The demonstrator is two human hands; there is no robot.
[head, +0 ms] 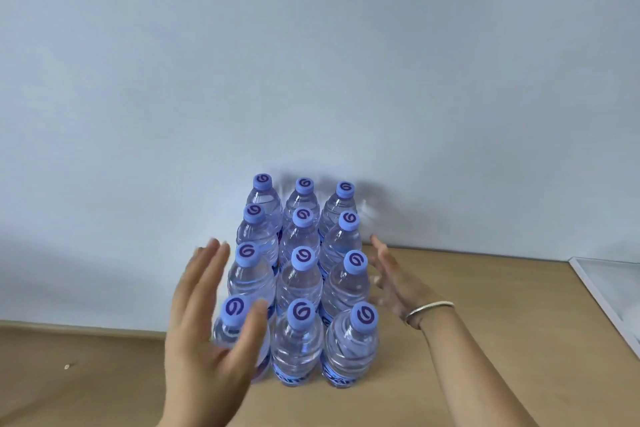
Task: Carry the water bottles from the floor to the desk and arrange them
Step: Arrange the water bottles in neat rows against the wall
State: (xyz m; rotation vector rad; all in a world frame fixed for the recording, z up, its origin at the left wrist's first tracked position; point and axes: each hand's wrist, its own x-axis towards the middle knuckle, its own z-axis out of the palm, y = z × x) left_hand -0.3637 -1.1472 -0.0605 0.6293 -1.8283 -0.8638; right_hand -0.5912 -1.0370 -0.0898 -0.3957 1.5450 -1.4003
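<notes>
Several clear water bottles (299, 282) with blue caps stand upright on the wooden desk (485, 322), packed in a block of three columns that runs back to the wall. My left hand (204, 326) is flat with straight fingers beside the block's left side, its thumb in front of the nearest left bottle (232, 326). My right hand (393, 282), a bracelet on its wrist, is flat along the block's right side. Whether either palm touches a bottle is unclear. Neither hand holds anything.
A pale wall (311, 62) rises right behind the bottles. A white-framed flat panel (609, 291) lies on the desk at the far right. A small speck (67, 366) sits on the desk at the left.
</notes>
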